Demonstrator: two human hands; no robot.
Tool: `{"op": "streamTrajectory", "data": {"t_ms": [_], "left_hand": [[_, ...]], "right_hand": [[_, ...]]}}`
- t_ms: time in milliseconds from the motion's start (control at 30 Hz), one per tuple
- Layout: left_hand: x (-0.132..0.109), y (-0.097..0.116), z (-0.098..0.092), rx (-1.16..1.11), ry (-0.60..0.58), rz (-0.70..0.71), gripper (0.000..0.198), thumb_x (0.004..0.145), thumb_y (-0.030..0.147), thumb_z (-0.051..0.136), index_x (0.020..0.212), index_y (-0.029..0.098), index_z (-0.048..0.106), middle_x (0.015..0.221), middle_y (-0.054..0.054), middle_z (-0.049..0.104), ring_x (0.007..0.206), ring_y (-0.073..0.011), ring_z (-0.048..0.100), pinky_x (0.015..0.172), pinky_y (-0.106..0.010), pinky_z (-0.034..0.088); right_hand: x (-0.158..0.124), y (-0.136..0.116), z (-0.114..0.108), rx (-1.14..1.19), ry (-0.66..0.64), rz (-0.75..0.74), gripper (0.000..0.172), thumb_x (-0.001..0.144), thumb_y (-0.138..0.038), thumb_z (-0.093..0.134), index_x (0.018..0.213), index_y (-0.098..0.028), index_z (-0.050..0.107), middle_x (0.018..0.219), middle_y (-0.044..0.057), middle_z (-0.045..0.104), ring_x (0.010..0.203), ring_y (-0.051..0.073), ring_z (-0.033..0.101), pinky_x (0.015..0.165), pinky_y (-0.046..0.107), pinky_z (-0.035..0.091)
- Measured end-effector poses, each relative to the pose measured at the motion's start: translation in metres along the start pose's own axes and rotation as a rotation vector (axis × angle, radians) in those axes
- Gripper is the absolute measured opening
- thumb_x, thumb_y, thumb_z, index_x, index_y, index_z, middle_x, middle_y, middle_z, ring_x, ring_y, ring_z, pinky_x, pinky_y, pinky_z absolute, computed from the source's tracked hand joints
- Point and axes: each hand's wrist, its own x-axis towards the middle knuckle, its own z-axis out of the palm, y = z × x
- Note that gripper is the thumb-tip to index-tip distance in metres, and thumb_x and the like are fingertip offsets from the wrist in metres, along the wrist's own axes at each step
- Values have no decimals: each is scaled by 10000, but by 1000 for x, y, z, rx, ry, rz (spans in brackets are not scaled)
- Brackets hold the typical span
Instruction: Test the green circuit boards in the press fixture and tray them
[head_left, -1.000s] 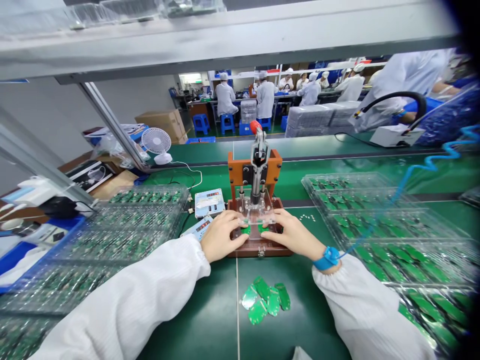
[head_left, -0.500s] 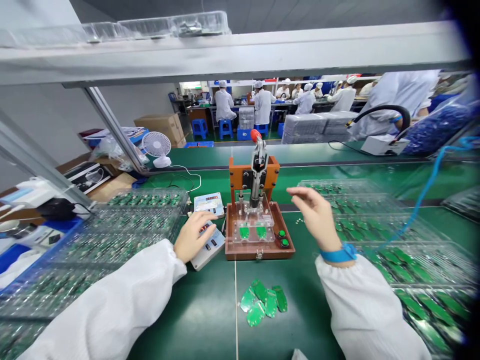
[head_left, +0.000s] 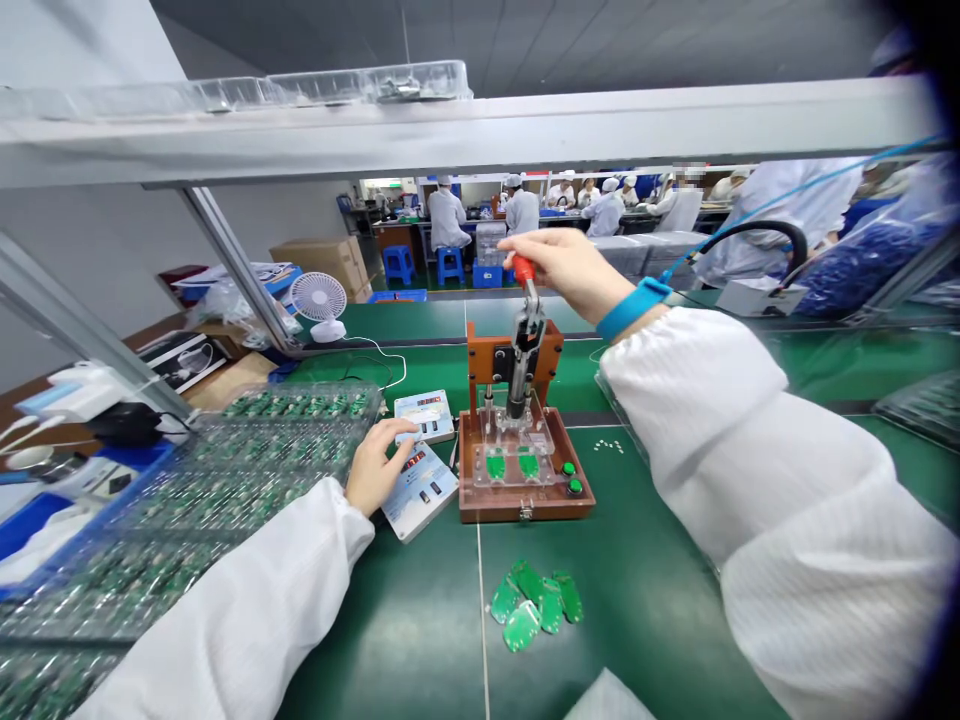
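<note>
My right hand (head_left: 562,268) is shut on the red knob (head_left: 523,268) of a toggle clamp's lever, high on an orange-framed press jig (head_left: 514,350). Below it, a transparent plate on the jig's brown base (head_left: 525,508) holds two green circuit boards (head_left: 495,466) (head_left: 529,463). My left hand (head_left: 375,465) rests its fingertips on a white control box (head_left: 424,416), next to a second white box (head_left: 420,490). A small pile of green circuit boards (head_left: 532,605) lies on the mat in front of the jig.
Transparent trays of circuit boards (head_left: 277,470) are stacked at left, and more lie under my right sleeve. Two green buttons (head_left: 570,477) sit on the jig base. A white fan (head_left: 319,300) stands beyond, with co-workers in white suits further back.
My right hand has risen from the air beside the jig and taken the red knob. My left hand stays at the white boxes. The view has tilted slightly.
</note>
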Motion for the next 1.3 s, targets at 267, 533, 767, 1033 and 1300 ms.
{"op": "streamTrajectory", "data": {"t_ms": [267,533,767,1033,1300], "left_hand": [[-3,5,5,-8,-20,20,246,969,335,501,1008,206,706,1114,-75,697,1100,-239,648,1008,-402,503],[-5,7,9,-7,-65,32,227,984,304,496,1025,212,700,1104,-63,703,1098,-237,640,1001,-399,495],[-8,4,12,-28,-82,-5,220,973,298,507,1023,208,702,1117,-71,697,1098,-239,631,1003,-412,485],[-7,-1,13,9,-86,-24,214,947,252,526,1055,202,704,1145,-77,695,1158,-247,595,1071,-470,454],[-12,-11,18,193,-317,-92,631,913,402,636,1472,157,476,1555,-168,421,1496,-349,297,1235,-591,252]], "right_hand": [[-127,-30,17,-259,315,-580,254,1070,-264,555,1292,-252,677,1149,-3,727,1049,195,716,981,328,602],[-171,-9,32,-351,294,-633,351,1025,-110,588,1291,-318,683,1236,-32,694,1135,233,681,1067,396,572],[-188,32,33,-192,121,-653,555,953,27,611,1355,-355,640,1314,-52,652,1271,241,606,1127,425,538],[-184,46,42,-112,193,-706,563,905,46,648,1328,-324,665,1276,-40,677,1229,243,635,1094,422,550],[-190,53,46,76,174,-622,536,930,30,566,1341,-300,663,1331,-18,647,1288,265,591,1134,438,504]]}}
